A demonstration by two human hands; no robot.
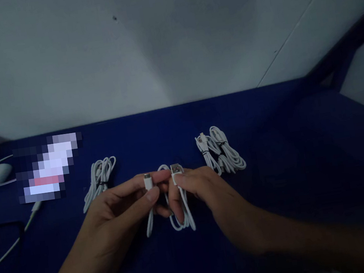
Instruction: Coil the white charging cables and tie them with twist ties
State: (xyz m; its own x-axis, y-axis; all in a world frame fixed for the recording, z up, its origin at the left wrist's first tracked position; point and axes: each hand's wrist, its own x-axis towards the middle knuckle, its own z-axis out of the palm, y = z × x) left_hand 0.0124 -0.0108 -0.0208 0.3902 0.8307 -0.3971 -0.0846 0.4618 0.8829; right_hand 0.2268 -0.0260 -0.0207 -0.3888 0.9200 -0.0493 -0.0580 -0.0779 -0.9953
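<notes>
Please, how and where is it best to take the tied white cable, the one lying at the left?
Probably pinch the tied white cable across its middle, at the black tie, where the loops gather. Come from above, closing on its two long sides: it lies elongated and slanting, and the left hand hides part of its near side.

left hand [111, 214] pinching small plug [148, 183], right hand [216, 190] pinching usb plug [175, 169], blue table [282, 149]

Indoor work spot, kind of premises unclear: blue counter [283, 163] against a pale wall [195, 39]; tied white USB cables [234, 157] on it.
</notes>
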